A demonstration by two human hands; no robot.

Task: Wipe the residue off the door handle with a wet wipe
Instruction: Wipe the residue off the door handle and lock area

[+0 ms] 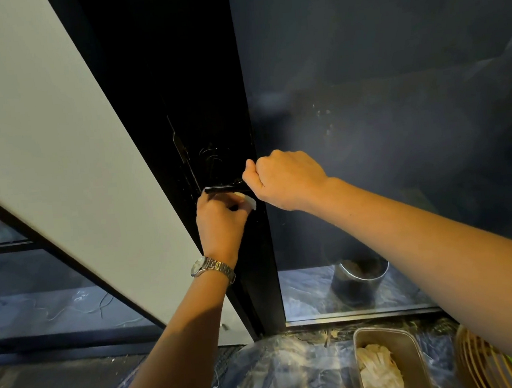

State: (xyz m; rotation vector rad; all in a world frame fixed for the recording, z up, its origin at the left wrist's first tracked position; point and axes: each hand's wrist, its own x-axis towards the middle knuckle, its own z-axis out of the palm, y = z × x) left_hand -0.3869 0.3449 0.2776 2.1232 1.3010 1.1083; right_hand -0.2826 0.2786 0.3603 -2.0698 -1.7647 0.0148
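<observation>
Head view: door handle (220, 189), a slim black lever, is projecting leftward from the black door frame (201, 75) and is barely separable from the dark metal. Left hand (219, 218), wearing a wristwatch (207, 266), is sitting just beneath the lever, fingers curled and pinching a wet wipe (250, 203). Only a small white corner is showing; the rest is hidden in the grip. Right hand (284, 180) is curling round the lever's right end, apparently gripping it, with its fingertips hidden. Residue on the lever is not resolvable. Bottom edge is cutting off a metal tray (414, 353) holding crumpled white material.
</observation>
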